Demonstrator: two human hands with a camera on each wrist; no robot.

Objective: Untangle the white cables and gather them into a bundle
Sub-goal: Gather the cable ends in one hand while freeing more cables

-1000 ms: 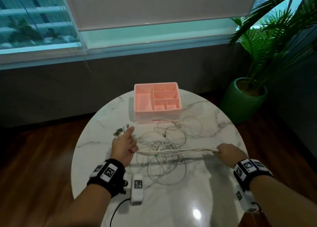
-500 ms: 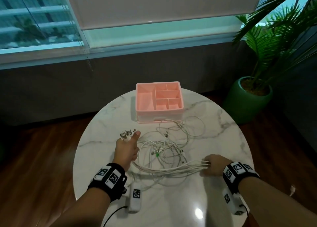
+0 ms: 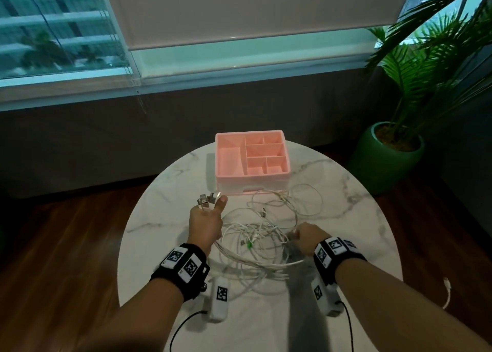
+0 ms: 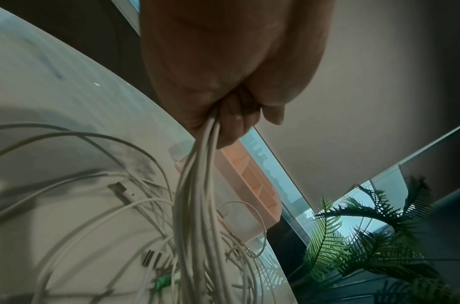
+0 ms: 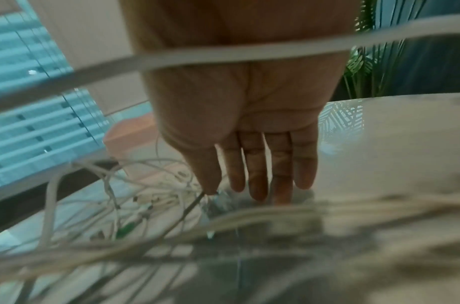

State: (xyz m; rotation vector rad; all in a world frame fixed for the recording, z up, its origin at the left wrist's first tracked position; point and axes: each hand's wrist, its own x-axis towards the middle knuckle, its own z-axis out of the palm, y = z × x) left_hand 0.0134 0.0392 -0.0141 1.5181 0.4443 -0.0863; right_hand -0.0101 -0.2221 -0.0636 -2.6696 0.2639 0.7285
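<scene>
Head view: the left hand (image 3: 205,225) is fisted around the gathered ends of the white cables (image 3: 255,248), their metal plugs (image 3: 207,200) fanning out above the thumb, while the rest lies in loose overlapping loops on the marble table (image 3: 346,218) just in front of the pink organiser (image 3: 251,157). The left wrist view confirms a thick sheaf of strands running out of that closed fist. The right hand (image 3: 306,238) sits at the right edge of the tangle; from its wrist camera the fingers (image 5: 254,170) look straight and spread, tips down among the strands, though blur makes it hard to say whether any is pinched. The step in hand seems to be combing the lengths straight. Next, the right hand needs to catch the sheaf and draw it clear of the loops.
</scene>
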